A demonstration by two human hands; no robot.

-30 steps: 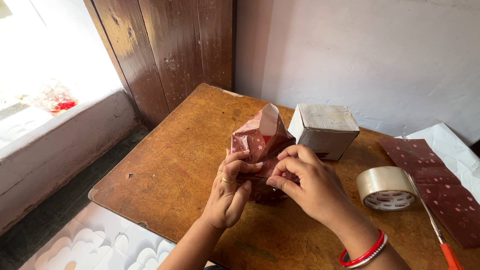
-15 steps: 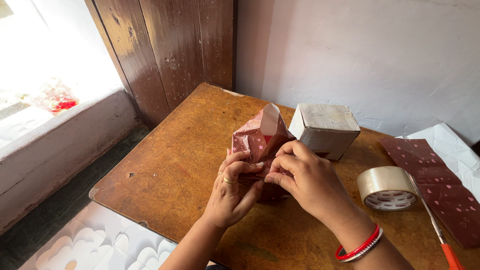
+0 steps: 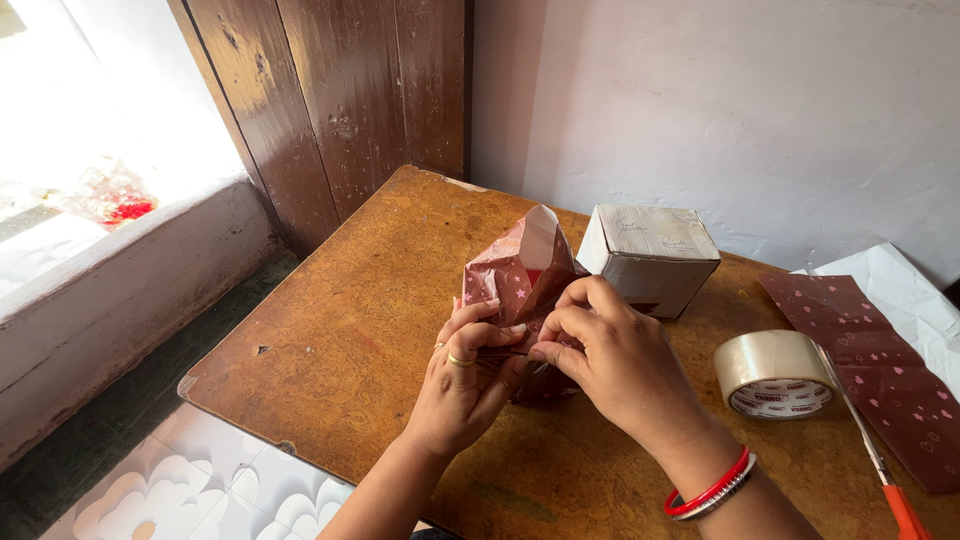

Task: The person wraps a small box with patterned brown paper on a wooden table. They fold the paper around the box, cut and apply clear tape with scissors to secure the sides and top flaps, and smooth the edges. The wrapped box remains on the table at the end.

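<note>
Both hands are bunched up on the wrapped box (image 3: 520, 290) near the middle of the wooden table (image 3: 340, 350), same spot as a second ago. What's changed is small: the left hand (image 3: 465, 375) has curled its fingers tighter over the near face of the maroon paper, and the right hand (image 3: 610, 355) has slid in closer, fingertips pinched narrow on a fold right beside the left thumb. Looks like that flap is getting pressed down, while the top flap sticks up loose. Plain cardboard box (image 3: 652, 255) sits just behind, tape roll (image 3: 775, 372), spare paper strip (image 3: 880, 380) and orange-handled scissors (image 3: 885, 480) off to the right
</note>
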